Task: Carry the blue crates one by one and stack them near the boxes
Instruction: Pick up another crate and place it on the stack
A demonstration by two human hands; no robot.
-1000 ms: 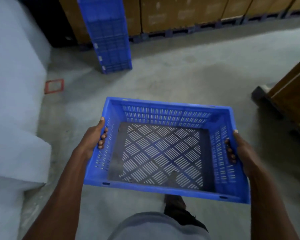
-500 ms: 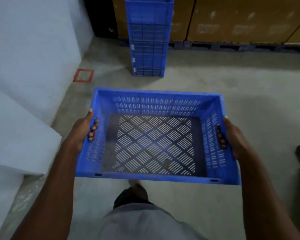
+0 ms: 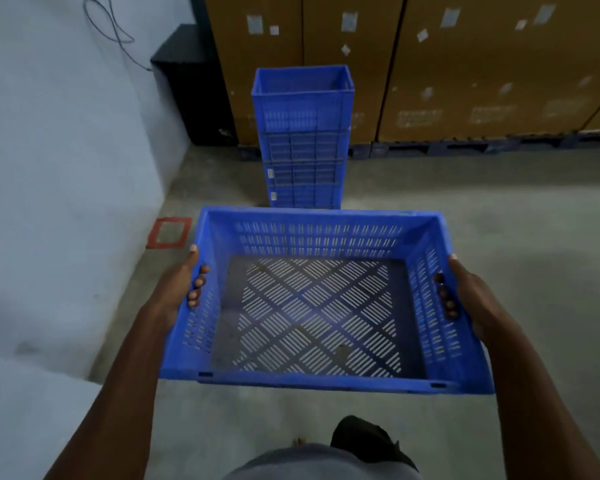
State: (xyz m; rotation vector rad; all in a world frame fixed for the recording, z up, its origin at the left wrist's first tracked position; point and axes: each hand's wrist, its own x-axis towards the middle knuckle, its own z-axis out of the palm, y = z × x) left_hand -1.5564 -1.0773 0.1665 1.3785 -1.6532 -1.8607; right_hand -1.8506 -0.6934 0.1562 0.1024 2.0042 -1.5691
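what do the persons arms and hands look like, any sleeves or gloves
Both forearms are bare as far as the picture shows, with no sleeves in view. The left hand and right hand wear no gloves, and no rings, watch or bands are visible.

A red square outline (image 3: 169, 233) marks the concrete floor (image 3: 499, 220) beside a pale wall (image 3: 66, 150). A black cabinet (image 3: 194, 88) stands in the corner, with a thin cable (image 3: 113, 27) hanging above it.

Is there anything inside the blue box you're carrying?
Empty. The carried crate, held by the left hand and right hand, shows only its bare slotted bottom, with floor visible through.
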